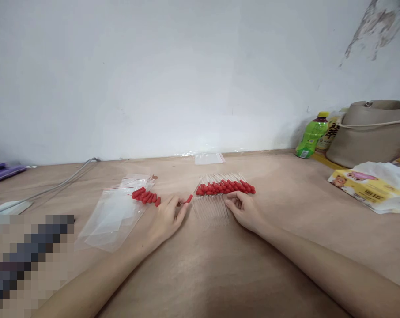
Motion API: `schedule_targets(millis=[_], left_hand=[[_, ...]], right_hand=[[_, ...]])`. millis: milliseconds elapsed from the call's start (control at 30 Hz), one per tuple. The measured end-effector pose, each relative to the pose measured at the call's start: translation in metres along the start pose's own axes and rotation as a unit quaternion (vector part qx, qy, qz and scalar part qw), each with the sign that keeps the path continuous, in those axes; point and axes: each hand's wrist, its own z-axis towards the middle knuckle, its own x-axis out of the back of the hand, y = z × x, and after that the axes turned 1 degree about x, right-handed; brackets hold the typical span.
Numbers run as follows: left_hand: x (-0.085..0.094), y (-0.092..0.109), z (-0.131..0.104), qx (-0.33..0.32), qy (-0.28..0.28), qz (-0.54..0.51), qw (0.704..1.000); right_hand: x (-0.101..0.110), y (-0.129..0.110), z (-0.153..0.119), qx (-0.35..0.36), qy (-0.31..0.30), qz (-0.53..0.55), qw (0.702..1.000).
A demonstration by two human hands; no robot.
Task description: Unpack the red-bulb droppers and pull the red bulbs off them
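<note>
Between the fingertips of my left hand [169, 215] is a small red piece [189, 199]. A row of several red pieces [146, 196] lies just beyond that hand, partly over clear plastic bags [112, 216]. My right hand [242, 209] has its fingers curled together at the right side of a row of thin clear tubes [210, 211]; whether it pinches one is too small to tell. Above the tubes lies a bunch of red-tipped thin sticks [224, 187], close to my right fingertips.
A small clear bag [209, 158] lies by the wall. At the right stand a green bottle [312, 135], a beige bag [368, 132] and a yellow tissue pack [368, 185]. A grey cable [67, 180] and a purple object [8, 173] are at the left.
</note>
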Motion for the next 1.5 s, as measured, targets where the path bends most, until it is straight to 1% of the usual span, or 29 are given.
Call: schedule_targets(millis=[67,167,233,267,333,433,500,533,600,700,733,833,933,1133,1200,1333,1500], left_hand=[[-0.002,0.000,-0.011,-0.030,0.002,-0.013,0.999],[-0.006,-0.003,-0.018,-0.074,0.016,-0.023,0.997],[-0.008,-0.004,-0.018,-0.103,0.022,-0.026,0.994],[-0.009,-0.005,-0.017,-0.115,0.022,-0.026,0.993],[-0.010,-0.004,-0.015,-0.134,0.023,-0.023,0.990],[-0.013,-0.002,-0.014,-0.162,0.031,-0.014,0.986],[-0.014,-0.001,-0.013,-0.185,0.043,-0.013,0.982],[-0.015,0.000,-0.013,-0.194,0.049,-0.015,0.980],[-0.016,0.002,-0.011,-0.198,0.061,-0.020,0.978],[-0.017,0.005,-0.008,-0.191,0.066,-0.022,0.979],[-0.018,0.006,-0.007,-0.198,0.060,-0.020,0.978],[-0.021,0.008,-0.003,-0.248,0.041,-0.019,0.968],[-0.023,0.009,-0.002,-0.277,0.052,-0.013,0.959],[-0.023,0.013,-0.003,-0.327,0.070,0.019,0.942],[-0.022,0.015,-0.004,-0.340,0.064,0.033,0.938],[-0.019,0.017,-0.005,-0.362,0.049,0.055,0.929],[-0.014,0.019,-0.007,-0.362,0.031,0.057,0.930]], right_hand=[[-0.001,0.003,0.002,0.010,0.017,0.000,1.000],[0.004,0.000,0.003,0.014,0.055,-0.004,0.998],[0.010,-0.007,0.002,0.045,0.084,0.000,0.995],[0.014,-0.011,0.002,0.077,0.090,-0.002,0.993],[0.021,-0.019,0.000,0.165,0.072,-0.032,0.983],[0.023,-0.026,-0.003,0.284,0.013,-0.113,0.952],[0.020,-0.027,-0.005,0.327,-0.004,-0.153,0.933],[0.017,-0.027,-0.005,0.338,-0.005,-0.164,0.927],[0.013,-0.027,-0.006,0.344,0.000,-0.172,0.923],[0.010,-0.028,-0.008,0.337,-0.001,-0.160,0.928],[0.010,-0.029,-0.008,0.334,-0.003,-0.154,0.930],[0.009,-0.031,-0.011,0.332,-0.010,-0.140,0.933],[0.006,-0.035,-0.012,0.335,-0.013,-0.142,0.931],[-0.003,-0.038,-0.013,0.396,0.041,-0.128,0.908],[-0.004,-0.037,-0.014,0.416,0.035,-0.113,0.901],[-0.003,-0.037,-0.015,0.453,0.003,-0.089,0.887],[0.000,-0.035,-0.016,0.477,0.004,-0.096,0.874]])
